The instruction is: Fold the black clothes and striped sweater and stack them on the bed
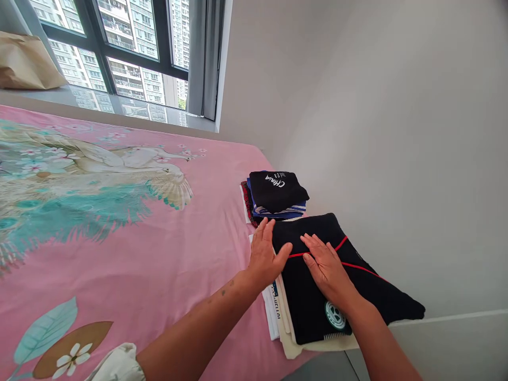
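Note:
A folded black garment (317, 301) with red piping and a round green-white badge lies on top of a pile of folded white clothes (283, 330) at the bed's right edge. My left hand (265, 254) rests at the garment's left edge, fingers stretched out, thumb on the cloth. My right hand (325, 264) lies flat on the garment's middle, fingers apart. Neither hand grips anything.
A second stack of folded clothes (275, 193), topped by a black piece with white lettering, sits just beyond. The pink bedspread (119, 248) with a bird print spreads left. A grey wall stands close on the right; a window and a brown paper bag (26, 63) are at the back.

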The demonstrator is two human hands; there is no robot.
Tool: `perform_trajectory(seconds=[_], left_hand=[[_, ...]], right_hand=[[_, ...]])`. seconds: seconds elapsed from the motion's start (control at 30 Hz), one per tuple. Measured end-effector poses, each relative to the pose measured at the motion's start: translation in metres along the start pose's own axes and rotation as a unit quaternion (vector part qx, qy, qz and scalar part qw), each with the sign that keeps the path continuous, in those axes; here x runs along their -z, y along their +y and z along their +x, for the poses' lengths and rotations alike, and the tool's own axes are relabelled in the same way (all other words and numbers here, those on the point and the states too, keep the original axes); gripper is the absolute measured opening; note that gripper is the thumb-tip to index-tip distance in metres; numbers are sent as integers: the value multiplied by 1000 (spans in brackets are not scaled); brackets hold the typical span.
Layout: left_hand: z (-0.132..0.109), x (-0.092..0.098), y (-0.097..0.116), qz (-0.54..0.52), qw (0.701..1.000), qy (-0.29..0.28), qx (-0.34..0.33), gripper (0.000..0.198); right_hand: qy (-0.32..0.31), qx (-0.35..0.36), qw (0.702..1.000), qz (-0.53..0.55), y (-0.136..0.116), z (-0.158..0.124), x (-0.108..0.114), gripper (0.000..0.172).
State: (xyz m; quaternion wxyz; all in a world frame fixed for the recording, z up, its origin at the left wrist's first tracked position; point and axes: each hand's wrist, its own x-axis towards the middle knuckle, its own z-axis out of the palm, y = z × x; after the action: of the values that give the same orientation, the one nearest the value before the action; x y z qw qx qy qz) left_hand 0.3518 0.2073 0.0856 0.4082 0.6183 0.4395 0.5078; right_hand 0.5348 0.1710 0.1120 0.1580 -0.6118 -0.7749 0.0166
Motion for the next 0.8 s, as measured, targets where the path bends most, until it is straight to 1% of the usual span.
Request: perform_trajectory(seconds=[0.03, 0.07, 0.1, 0.13, 0.17, 0.2, 0.27, 0.33, 0.4, 0.47, 0.5, 0.57, 0.6, 0.7, 0.8], left_hand=[[-10, 0, 2, 59, 994, -37, -78, 68], [-19, -1, 3, 109, 981, -85, -133, 67], [-26, -2, 4, 140, 969, -132, -155, 65], [-31, -4, 4, 157, 962, -164, -153, 63], [-34, -5, 6, 163, 960, -177, -139, 61], [-34, -7, 8, 165, 963, -174, -123, 59], [-28, -10, 16, 176, 967, -147, -108, 54], [-17, -13, 26, 203, 961, -134, -129, 53], [-8, -17, 31, 229, 950, -146, -153, 59], [-3, -21, 28, 252, 938, -174, -162, 71], [-3, -24, 23, 270, 933, -179, -160, 76], [-5, -30, 11, 314, 920, -168, -162, 84], [-6, -34, 5, 335, 913, -159, -169, 87], [-9, -47, -5, 385, 894, -136, -186, 93], [-9, -59, -3, 421, 880, -123, -182, 95]], right_hand=[[-2, 3, 1000, 0, 1, 1, 0, 46], [-6, 7, 1000, 0, 3, 2, -1, 46], [-10, 12, 1000, -2, 4, 3, -2, 46], [-14, 16, 1000, -6, 4, 4, -2, 45], [-18, 20, 1000, -10, 4, 6, -2, 45], [-25, 23, 999, -14, 3, 9, -1, 44], [-45, 26, 999, -16, 1, 15, 3, 45], [-65, 27, 998, -3, -2, 20, 12, 46], [-72, 17, 997, 11, -4, 20, 22, 49], [-51, -14, 999, -9, -4, 9, 30, 52], [-35, -37, 998, -30, -3, 0, 33, 53], [-12, -73, 994, -74, 3, -21, 33, 53], [-7, -80, 993, -88, 8, -30, 32, 53], [0, -61, 994, -92, 27, -45, 26, 55], [9, -40, 997, -64, 47, -43, 27, 52]])
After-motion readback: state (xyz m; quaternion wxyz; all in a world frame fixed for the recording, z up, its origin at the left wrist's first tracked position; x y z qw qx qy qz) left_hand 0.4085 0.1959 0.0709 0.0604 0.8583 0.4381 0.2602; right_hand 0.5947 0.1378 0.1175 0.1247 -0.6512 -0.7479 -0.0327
